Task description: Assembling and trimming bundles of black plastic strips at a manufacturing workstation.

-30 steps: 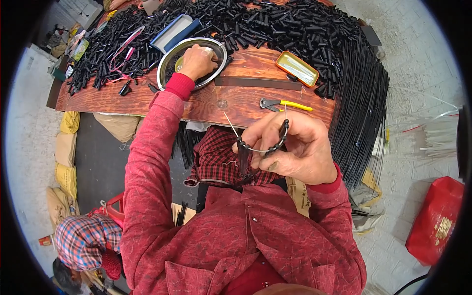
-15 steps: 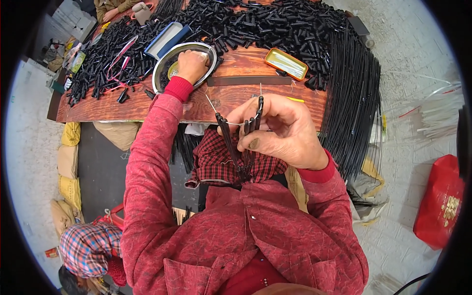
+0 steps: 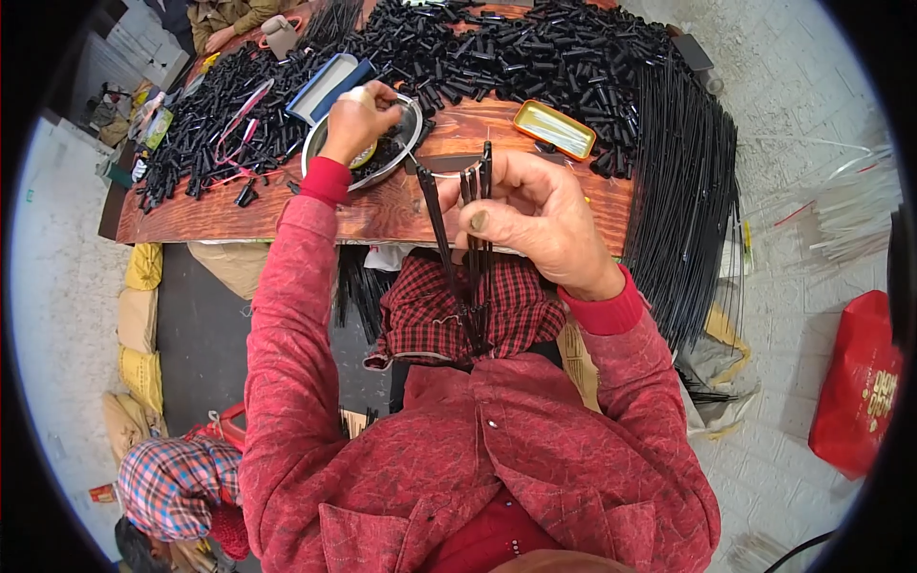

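Note:
My right hand (image 3: 549, 224) grips several thin black rods (image 3: 474, 277) that look like umbrella ribs, held upright over my lap, thumb pressed against them. A thin pale wire (image 3: 441, 175) runs between their top ends, and one rod stands apart to the left. Over an oval metal bowl (image 3: 415, 129) is my left hand (image 3: 355, 124), its fingers pinched together; anything between them is too small to make out. Something pale wraps one of its fingers. Small dark pieces and a yellowish dish (image 3: 363, 156) lie in the bowl, partly covered by the hand.
Black tubular parts (image 3: 535, 48) heap across the wooden table (image 3: 277, 224). A yellow-rimmed tin (image 3: 554, 129) with thin white pieces and a blue box (image 3: 330, 86) sit nearby. Long black rods (image 3: 678, 201) overhang the right edge. Other people are at far left (image 3: 229, 19) and lower left (image 3: 177, 487).
My left hand has risen out of the bowl, fingers now pinched above its rim. My right hand has shifted slightly up and left, and the rods hang closer together.

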{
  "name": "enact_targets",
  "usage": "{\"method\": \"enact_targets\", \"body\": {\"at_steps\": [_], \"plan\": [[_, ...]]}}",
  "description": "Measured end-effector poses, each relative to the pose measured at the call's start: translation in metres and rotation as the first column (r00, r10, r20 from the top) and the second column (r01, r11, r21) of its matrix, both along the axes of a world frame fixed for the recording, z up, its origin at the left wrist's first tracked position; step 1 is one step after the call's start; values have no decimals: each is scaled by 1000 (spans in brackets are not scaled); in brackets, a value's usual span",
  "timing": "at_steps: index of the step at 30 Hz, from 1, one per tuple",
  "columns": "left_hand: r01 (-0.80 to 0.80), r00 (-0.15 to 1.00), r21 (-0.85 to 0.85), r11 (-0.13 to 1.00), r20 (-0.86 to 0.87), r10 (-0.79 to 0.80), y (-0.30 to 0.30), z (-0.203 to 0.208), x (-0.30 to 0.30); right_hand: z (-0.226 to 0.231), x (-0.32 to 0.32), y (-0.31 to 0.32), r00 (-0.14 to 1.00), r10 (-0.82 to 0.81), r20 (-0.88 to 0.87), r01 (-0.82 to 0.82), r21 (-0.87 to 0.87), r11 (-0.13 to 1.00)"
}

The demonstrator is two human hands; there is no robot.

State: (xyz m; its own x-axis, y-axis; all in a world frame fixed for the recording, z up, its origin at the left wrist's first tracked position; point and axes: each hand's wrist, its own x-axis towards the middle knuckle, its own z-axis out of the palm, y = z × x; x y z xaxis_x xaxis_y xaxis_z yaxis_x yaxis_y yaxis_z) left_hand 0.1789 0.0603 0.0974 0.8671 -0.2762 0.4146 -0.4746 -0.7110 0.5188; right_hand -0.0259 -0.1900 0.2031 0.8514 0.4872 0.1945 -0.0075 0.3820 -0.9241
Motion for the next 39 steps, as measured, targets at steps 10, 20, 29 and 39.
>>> {"method": "enact_targets", "body": {"at_steps": [10, 20, 29, 39], "plan": [[254, 527, -866, 431, -250, -812, 4, 142, -100, -4, 17, 15, 998, -4, 70, 9, -74, 997], [340, 547, -802, 491, -256, -797, 5, 149, -127, 3, 9, 19, 998, 23, 54, -18, -92, 996], [304, 528, -809, 503, -297, -796, 13, 141, -124, 1, 11, 22, 995, 11, 97, -2, -101, 995], [203, 508, -848, 489, -335, -793, 5, 148, -134, 3, 12, 26, 996, 7, 93, 1, -86, 996]]}}
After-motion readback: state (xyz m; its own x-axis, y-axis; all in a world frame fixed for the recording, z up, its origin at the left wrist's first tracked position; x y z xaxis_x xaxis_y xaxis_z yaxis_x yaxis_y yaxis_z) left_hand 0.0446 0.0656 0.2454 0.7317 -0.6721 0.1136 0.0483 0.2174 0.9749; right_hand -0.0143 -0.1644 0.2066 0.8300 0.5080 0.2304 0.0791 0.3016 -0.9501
